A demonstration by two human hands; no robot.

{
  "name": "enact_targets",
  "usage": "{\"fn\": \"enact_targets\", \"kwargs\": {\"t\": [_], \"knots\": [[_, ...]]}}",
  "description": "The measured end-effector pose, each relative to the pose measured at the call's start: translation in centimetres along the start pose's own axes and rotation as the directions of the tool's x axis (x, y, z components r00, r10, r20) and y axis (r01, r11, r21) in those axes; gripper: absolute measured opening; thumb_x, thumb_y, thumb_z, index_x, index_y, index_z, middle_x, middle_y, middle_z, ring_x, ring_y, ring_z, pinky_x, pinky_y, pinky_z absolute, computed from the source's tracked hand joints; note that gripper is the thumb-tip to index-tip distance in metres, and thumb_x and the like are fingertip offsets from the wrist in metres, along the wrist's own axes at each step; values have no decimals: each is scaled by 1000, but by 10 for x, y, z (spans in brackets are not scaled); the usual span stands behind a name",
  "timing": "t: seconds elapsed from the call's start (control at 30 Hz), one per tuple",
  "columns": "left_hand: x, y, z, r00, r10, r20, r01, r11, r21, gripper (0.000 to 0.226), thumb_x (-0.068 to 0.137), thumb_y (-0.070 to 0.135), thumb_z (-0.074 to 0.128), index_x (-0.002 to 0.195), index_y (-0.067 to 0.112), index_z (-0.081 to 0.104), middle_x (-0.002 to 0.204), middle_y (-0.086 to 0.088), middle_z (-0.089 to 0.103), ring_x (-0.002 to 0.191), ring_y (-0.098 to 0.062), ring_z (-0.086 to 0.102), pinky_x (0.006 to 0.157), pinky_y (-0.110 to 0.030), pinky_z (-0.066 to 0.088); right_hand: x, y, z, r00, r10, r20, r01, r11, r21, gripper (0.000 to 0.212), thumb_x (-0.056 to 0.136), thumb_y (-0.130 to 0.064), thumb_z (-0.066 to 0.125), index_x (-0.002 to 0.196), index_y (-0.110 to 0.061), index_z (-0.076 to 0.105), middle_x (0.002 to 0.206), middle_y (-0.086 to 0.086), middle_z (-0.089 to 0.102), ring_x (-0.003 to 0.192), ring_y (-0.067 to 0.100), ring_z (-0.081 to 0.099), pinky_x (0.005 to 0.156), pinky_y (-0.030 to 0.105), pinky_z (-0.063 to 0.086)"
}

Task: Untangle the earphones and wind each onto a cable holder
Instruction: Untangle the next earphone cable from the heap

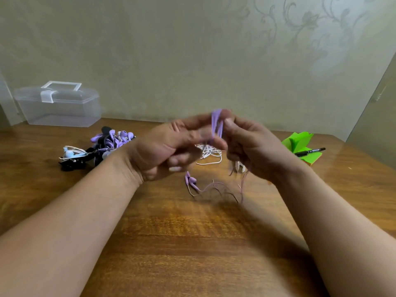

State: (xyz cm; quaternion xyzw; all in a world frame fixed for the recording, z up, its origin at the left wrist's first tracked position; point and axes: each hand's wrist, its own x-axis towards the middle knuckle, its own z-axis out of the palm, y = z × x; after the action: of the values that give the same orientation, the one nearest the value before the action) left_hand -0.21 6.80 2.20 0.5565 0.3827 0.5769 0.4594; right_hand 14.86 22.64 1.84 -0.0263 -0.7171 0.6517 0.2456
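Above the middle of the table (171, 243), left hand (169, 146) and right hand (250, 146) meet, each pinching the purple cable loops (216, 123) held upright between them; blur hides finer finger detail. Slack cable trails down to the table, where the purple earbuds (190, 181) lie beneath the hands. White earphones (209, 152) lie farther back on the table, and a heap of earphones (102, 144) sits toward its left side.

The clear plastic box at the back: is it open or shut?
Shut: the lid sits flush on the clear plastic box, with no gap showing along its rim.
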Motion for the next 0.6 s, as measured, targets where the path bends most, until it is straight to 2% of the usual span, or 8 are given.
{"fn": "enact_targets", "kwargs": {"t": [0.1, 0.13, 0.2, 0.27, 0.3, 0.37, 0.5, 0.6], "knots": [[8, -1, -10, 966, 130, -222, -164, 976, -142, 42, 102, 16, 49, 142, 25, 58, 110, -5, 74, 36, -2, 24, 36, -18, 21, 1, 12, 13, 996, 78, 45, -67, 976, -209, 35, 104, -42, 54, 100, -10, 69, 69, 2, 47, 54, 10, 32, 47, 22, 28], [11, -2, -14, 933, 143, -331, -179, 981, -81, 40, 103, 16, 50, 142, 26, 57, 110, -5, 75, 35, -2, 25, 36, -18, 22, 1, 13, 16, 993, 111, 46, -90, 943, -321, 36, 107, -42, 52, 100, -12, 71, 70, 2, 51, 54, 10, 35, 48, 22, 29], [15, -9, -18, 843, 205, -497, -98, 968, 232, 40, 106, 16, 54, 144, 27, 57, 110, -5, 77, 38, -4, 37, 41, -19, 32, -1, 11, 20, 990, 136, 40, -97, 859, -503, 34, 109, -40, 52, 102, -15, 74, 69, -2, 57, 54, 8, 40, 51, 21, 33], [14, -18, -17, 830, 293, -475, 32, 824, 565, 41, 104, 16, 59, 144, 28, 59, 106, 0, 79, 64, -6, 67, 68, -26, 53, -2, 6, 22, 995, 97, 33, -56, 784, -618, 30, 107, -39, 56, 97, -16, 74, 67, -5, 60, 55, 6, 44, 54, 21, 36], [13, -22, -16, 855, 310, -416, 63, 734, 676, 40, 103, 18, 62, 141, 30, 61, 104, 2, 79, 85, -9, 74, 87, -32, 56, -2, 3, 21, 998, 66, 21, -36, 746, -665, 30, 105, -40, 58, 93, -17, 73, 65, -5, 62, 54, 6, 45, 55, 24, 37], [11, -23, -16, 894, 302, -332, 109, 572, 813, 39, 101, 23, 62, 139, 33, 63, 107, 8, 78, 107, -10, 72, 103, -40, 53, 0, 0, 12, 999, 7, -50, -41, 693, -720, 29, 102, -43, 62, 86, -22, 74, 63, -7, 63, 53, 7, 47, 56, 27, 38], [5, -6, -11, 954, 158, -254, 181, 369, 911, 40, 104, 24, 60, 139, 42, 61, 92, 18, 75, 95, -8, 69, 97, -38, 53, 2, -6, -10, 989, -2, -146, -86, 802, -592, 25, 102, -33, 67, 86, -14, 71, 70, 1, 69, 55, 17, 49, 55, 35, 41], [3, 2, -11, 966, 27, -258, 244, 244, 939, 30, 106, 26, 55, 132, 35, 65, 82, 16, 67, 81, -4, 60, 86, -32, 50, 1, -7, -20, 978, -26, -205, -99, 811, -577, 17, 105, -21, 62, 98, -10, 73, 81, 12, 76, 53, 17, 59, 50, 31, 48]]}}
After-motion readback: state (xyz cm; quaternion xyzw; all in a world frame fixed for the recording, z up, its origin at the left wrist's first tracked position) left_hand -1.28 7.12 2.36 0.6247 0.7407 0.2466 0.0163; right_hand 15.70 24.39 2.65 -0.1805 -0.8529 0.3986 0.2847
